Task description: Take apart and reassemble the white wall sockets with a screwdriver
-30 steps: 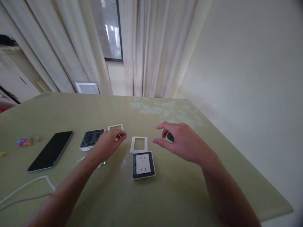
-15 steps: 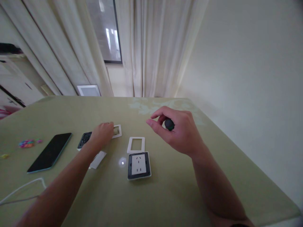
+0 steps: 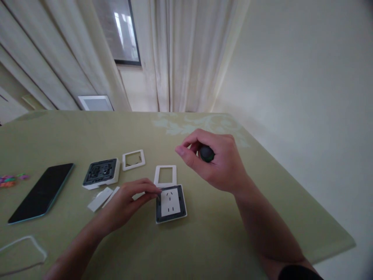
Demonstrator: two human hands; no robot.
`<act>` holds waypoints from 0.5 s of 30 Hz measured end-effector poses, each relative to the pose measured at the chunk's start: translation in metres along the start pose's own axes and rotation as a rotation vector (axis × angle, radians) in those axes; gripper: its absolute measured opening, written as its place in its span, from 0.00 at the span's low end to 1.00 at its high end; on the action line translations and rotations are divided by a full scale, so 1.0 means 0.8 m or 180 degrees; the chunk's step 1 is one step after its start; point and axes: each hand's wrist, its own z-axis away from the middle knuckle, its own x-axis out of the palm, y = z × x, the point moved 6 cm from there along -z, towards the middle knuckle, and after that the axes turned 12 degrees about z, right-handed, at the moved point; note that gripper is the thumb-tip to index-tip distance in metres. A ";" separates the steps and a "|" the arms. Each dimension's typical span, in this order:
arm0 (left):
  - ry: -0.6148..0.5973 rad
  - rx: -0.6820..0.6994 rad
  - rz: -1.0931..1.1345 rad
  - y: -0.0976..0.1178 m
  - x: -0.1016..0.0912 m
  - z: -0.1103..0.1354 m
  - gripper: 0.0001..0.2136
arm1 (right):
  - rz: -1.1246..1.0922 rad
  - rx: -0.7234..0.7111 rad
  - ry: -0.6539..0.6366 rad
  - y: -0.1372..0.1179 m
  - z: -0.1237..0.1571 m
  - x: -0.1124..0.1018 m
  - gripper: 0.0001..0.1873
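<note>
My left hand [image 3: 128,202] pinches a small screw, mostly hidden by the fingertips, at the left side of a wall socket [image 3: 170,203]. The socket has a white face, a dark surround and a white edge, and lies face up on the table. My right hand [image 3: 217,159] is wrapped round a screwdriver [image 3: 206,153], held above the table to the right of the socket. Only the dark rounded end of its handle shows; the shaft is hidden. A white cover frame [image 3: 156,175] lies just behind the socket. Another white frame [image 3: 125,160], farther left, has small slender pieces inside it.
A white box-like unit with a dark top [image 3: 101,173] lies left of the frames, with white strips [image 3: 100,199] before it. Farther left are a dark tablet [image 3: 42,192], colourful small pieces [image 3: 10,180] and a white cable [image 3: 32,241]. A wall [image 3: 291,97] borders the table's right.
My left hand has moved from the farther white frame toward me and right, to the socket's left side. My right hand still grips the screwdriver in nearly the same place. The view has shifted slightly.
</note>
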 end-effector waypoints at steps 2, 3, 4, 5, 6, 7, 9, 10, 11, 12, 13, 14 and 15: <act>0.0026 -0.0155 -0.0035 -0.002 -0.001 0.000 0.07 | 0.0024 0.0017 -0.0114 -0.002 0.000 0.007 0.10; 0.0051 -0.0199 -0.0049 -0.002 -0.001 0.000 0.06 | 0.0039 0.0023 -0.0163 -0.003 0.001 0.010 0.10; 0.0068 -0.0214 -0.0047 -0.001 0.000 0.000 0.06 | 0.0053 0.0024 -0.0202 -0.004 0.001 0.013 0.10; 0.0065 -0.0202 -0.0024 0.000 0.000 0.000 0.06 | 0.0065 0.0021 -0.0226 -0.005 0.001 0.015 0.10; 0.0052 -0.0178 0.0010 0.001 0.002 0.001 0.06 | 0.0076 0.0016 -0.0240 -0.006 0.002 0.016 0.10; 0.0035 -0.0153 0.0045 0.002 0.003 0.001 0.06 | 0.0082 0.0009 -0.0250 -0.007 0.002 0.018 0.10; 0.0002 -0.0105 0.0103 0.004 0.007 0.001 0.06 | 0.0072 0.0001 -0.0269 -0.008 0.003 0.020 0.09; -0.0018 -0.0077 0.0122 0.004 0.009 0.000 0.06 | 0.0060 -0.0008 -0.0282 -0.009 0.003 0.022 0.09; -0.0038 -0.0045 0.0137 0.004 0.011 0.000 0.06 | 0.0049 -0.0020 -0.0302 -0.009 0.004 0.023 0.09; -0.0062 -0.0013 0.0147 0.005 0.013 0.000 0.06 | 0.0041 -0.0033 -0.0317 -0.010 0.004 0.024 0.09; -0.0089 0.0009 0.0151 0.005 0.015 0.000 0.06 | 0.0038 -0.0045 -0.0330 -0.010 0.004 0.025 0.09; -0.0112 0.0023 0.0146 0.005 0.017 0.000 0.06 | 0.0040 -0.0057 -0.0341 -0.011 0.004 0.026 0.09; -0.0128 0.0031 0.0132 0.005 0.018 0.000 0.06 | 0.0046 -0.0067 -0.0344 -0.011 0.004 0.027 0.09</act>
